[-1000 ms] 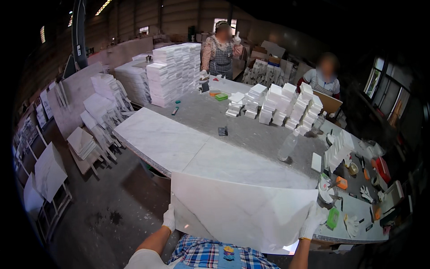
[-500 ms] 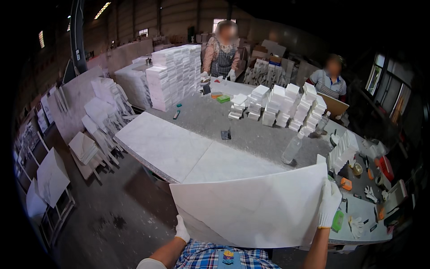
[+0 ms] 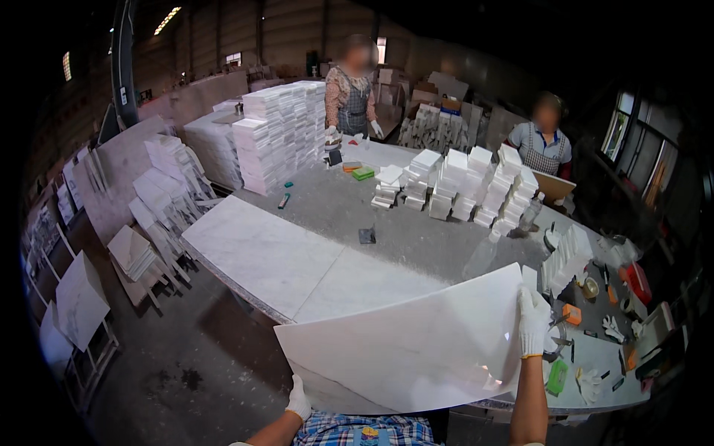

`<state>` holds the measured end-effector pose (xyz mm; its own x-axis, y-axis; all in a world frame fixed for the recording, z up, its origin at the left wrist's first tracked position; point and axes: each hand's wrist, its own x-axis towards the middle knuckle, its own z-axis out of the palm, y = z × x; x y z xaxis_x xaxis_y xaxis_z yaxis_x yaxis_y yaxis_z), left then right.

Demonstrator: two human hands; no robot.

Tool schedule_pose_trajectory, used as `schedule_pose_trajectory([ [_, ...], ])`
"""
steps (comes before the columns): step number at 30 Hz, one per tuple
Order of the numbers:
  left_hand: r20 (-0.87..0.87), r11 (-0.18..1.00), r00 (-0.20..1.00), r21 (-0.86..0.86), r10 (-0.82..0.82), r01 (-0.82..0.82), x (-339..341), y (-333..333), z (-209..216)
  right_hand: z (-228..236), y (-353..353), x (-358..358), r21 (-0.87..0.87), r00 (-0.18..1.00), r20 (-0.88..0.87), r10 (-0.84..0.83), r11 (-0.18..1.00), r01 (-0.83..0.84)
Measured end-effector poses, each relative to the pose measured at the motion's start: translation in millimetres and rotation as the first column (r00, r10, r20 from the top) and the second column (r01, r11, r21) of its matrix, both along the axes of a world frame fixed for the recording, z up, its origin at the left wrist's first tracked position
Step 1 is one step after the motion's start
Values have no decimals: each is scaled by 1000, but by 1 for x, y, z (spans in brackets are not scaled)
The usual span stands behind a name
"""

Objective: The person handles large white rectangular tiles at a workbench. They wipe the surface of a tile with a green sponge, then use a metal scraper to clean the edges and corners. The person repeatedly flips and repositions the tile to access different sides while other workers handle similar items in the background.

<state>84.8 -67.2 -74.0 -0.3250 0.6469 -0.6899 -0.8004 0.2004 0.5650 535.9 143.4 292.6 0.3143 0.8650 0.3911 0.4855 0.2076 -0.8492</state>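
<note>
Slab (image 3: 405,346)'s tilted at bottom centre, left hand (image 3: 298,399) on its lower-left edge, right hand (image 3: 532,323) on its right, fingers gripping both sides, so I'd move them together, no twisting, and mind the bottle (image 3: 484,253) just behind.

No text, number or sign could be read, the pale mark (image 3: 123,94) on the dark post (image 3: 122,63) being too small to make out and the patch (image 3: 368,435) on the checked cloth (image 3: 406,430) too blurred.
</note>
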Motion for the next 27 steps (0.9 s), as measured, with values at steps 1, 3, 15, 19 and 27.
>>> schedule_pose_trajectory([
  [1,-13,997,1000,82,-6,7,-5,-2,-6,1,0,-6,-6,1000,-4,11,1000,-11],
  [3,-39,994,999,107,0,4,-14,-7,-16,-8,8,-11,-9,1000,-6,18,1000,-18],
  [15,-108,992,994,129,9,5,-20,-17,10,-11,31,-34,-130,997,81,3,992,8],
  [19,-64,987,997,150,-44,54,-31,-17,1,-13,33,-33,-188,989,145,-40,980,67],
  [27,-57,991,998,127,-34,41,-36,-16,4,-39,23,-28,-183,990,119,-72,979,93],
])
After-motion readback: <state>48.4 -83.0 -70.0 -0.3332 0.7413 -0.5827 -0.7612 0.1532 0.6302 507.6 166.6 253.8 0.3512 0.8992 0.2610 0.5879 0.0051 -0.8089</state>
